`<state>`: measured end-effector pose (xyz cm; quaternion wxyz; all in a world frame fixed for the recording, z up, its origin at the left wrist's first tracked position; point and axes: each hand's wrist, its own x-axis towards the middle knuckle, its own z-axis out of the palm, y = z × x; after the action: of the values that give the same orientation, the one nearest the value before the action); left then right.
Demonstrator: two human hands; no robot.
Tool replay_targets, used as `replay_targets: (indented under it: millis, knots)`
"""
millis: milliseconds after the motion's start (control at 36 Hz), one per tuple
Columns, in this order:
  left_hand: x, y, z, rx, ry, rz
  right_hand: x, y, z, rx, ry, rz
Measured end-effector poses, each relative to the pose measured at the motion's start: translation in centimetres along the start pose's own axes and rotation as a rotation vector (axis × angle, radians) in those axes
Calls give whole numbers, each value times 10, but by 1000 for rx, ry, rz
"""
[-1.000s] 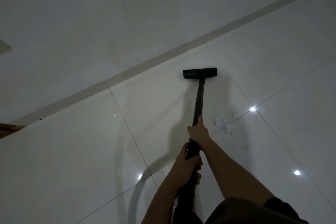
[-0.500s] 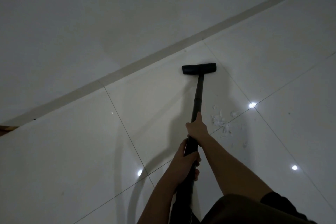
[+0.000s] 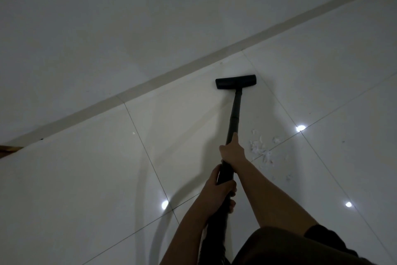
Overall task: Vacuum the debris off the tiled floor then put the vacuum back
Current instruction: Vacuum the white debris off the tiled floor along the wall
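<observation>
Both hands' grip clamped on vacuum wand [image 3: 234,114]; debris [image 3: 262,150] just right of right hand [image 3: 233,152], left hand [image 3: 221,187] below.

You're in a dim indoor room — likely a home; glossy white floor tiles [image 3: 86,178], plain wall [image 3: 107,28], pale skirting strip [image 3: 150,84]

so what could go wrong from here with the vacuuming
1. The floor nozzle sits well beyond the white paper scraps, which lie to the right of the wand. A straight pull back would likely miss them.
2. A fast sideways sweep could scatter the light scraps across the glossy tiled floor rather than suck them up.
3. Both the right hand and left hand grip the wand, so nothing guides the trailing hose, which could snag.
</observation>
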<state>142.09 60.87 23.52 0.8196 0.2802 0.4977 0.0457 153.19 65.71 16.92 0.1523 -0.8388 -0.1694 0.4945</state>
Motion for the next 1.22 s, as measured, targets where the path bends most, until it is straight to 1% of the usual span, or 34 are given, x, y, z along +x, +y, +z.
replay_targets:
  millis: [250, 472, 806, 972, 1222]
  knots:
    - [-19, -18, 11, 67, -41, -5, -20, 27, -4, 6, 40, 47]
    - [-46, -41, 18, 164, -95, -21, -51, 59, -2, 95, 80, 111]
    - [-81, -71, 16, 295, -176, -24, -89, 99, 6, 208, 144, 147]
    - [-92, -82, 24, 320, -205, -15, -100, 114, 0, 227, 164, 156]
    - [-100, -111, 32, 298, -213, -60, -114, 144, 2, 226, 152, 178]
